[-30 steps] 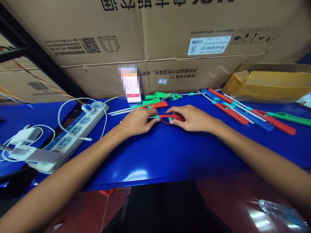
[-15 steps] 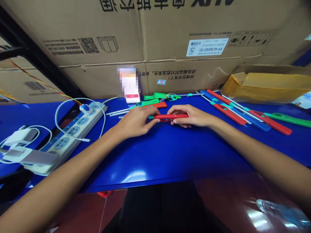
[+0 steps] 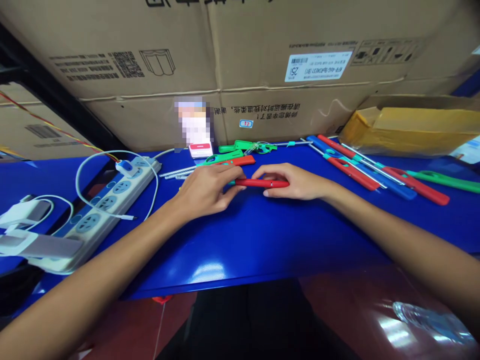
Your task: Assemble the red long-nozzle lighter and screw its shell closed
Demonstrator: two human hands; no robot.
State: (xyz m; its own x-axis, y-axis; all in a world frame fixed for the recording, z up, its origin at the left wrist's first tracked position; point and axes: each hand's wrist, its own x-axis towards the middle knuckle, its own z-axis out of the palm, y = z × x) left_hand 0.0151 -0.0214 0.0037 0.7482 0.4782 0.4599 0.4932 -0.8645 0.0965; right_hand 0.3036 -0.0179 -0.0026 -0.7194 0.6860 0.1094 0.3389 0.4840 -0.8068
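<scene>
Between my hands, a red stick-shaped piece [image 3: 258, 183] with a teal part at its left lies level above the blue table [image 3: 240, 240]. The fingers of my left hand [image 3: 212, 190] close on its left end. My right hand [image 3: 294, 182] pinches the right end between thumb and fingers. Just behind my left hand lie a green piece [image 3: 228, 156] and a red-orange piece [image 3: 243, 160] with metal rods. Further back, green pieces [image 3: 243, 145] rest by the cardboard.
Red, blue and green sticks [image 3: 418, 187] with metal rods lie at the right. A power strip [image 3: 108, 205] with white cables is at the left. Behind stand a phone [image 3: 200, 150], a large cardboard box [image 3: 255, 70] and an open yellow-brown box [image 3: 420, 127].
The view has shifted slightly. The red piece has turned a little in my hands, and fewer of my right fingers show beneath it. Both hands still hold it.
</scene>
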